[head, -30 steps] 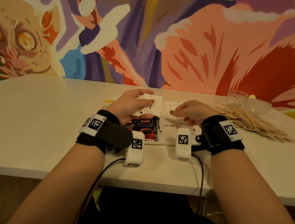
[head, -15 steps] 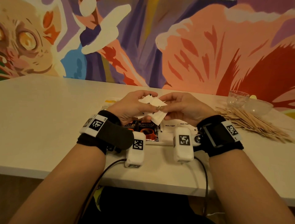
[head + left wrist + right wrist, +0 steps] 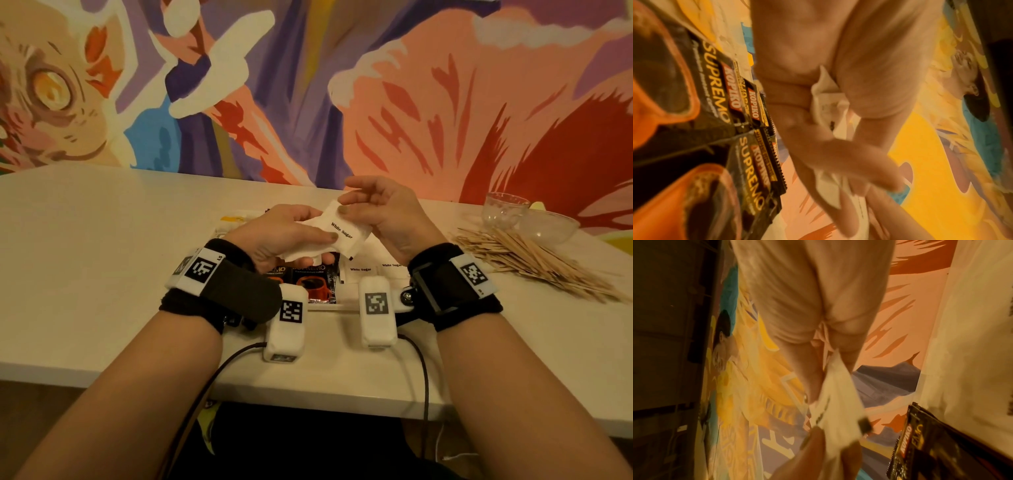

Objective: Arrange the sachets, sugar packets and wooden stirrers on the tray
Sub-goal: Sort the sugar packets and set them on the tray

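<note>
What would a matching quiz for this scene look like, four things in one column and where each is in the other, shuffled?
Things:
1. white sugar packet
2. black Kopiko coffee sachets
3. thin wooden stirrers
4. clear glass bowls

Places:
A. heaped on the table, right
B. lying on the tray
C. far right, behind the heap
D. held between both hands

Pairs: 1-D, 2-B, 3-A, 4-C

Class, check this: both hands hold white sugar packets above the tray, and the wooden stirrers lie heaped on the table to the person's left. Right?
One error: the wooden stirrers lie to the person's right, as the head view shows. The rest stands: the left hand and right hand hold white sugar packets above the tray.
</note>
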`<act>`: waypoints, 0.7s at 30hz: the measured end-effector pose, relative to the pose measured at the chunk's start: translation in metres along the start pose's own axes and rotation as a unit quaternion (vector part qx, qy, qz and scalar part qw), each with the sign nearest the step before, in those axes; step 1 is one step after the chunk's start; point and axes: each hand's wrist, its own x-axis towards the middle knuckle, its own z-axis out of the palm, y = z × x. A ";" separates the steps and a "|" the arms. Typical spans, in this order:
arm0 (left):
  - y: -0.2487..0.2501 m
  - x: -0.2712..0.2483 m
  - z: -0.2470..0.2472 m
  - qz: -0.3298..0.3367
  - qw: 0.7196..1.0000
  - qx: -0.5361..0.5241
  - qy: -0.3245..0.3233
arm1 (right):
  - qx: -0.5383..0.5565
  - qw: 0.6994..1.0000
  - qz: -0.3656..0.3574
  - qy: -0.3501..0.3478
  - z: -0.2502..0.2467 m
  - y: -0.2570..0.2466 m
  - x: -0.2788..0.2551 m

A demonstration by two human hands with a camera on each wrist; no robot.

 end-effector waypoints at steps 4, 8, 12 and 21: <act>0.003 0.001 -0.001 -0.012 0.997 -0.079 -0.004 | 0.044 0.998 0.033 -0.007 -0.004 0.000 -0.002; 0.003 0.000 0.000 -0.015 0.996 -0.085 -0.012 | 0.022 0.995 0.082 -0.043 -0.012 -0.003 -0.005; 0.006 0.000 -0.001 -0.025 0.993 -0.116 -0.021 | 0.015 0.994 0.103 0.027 -0.025 -0.004 -0.001; 0.004 -0.002 -0.001 -0.013 0.993 -0.083 -0.081 | -0.252 0.916 0.303 0.079 -0.070 0.012 0.006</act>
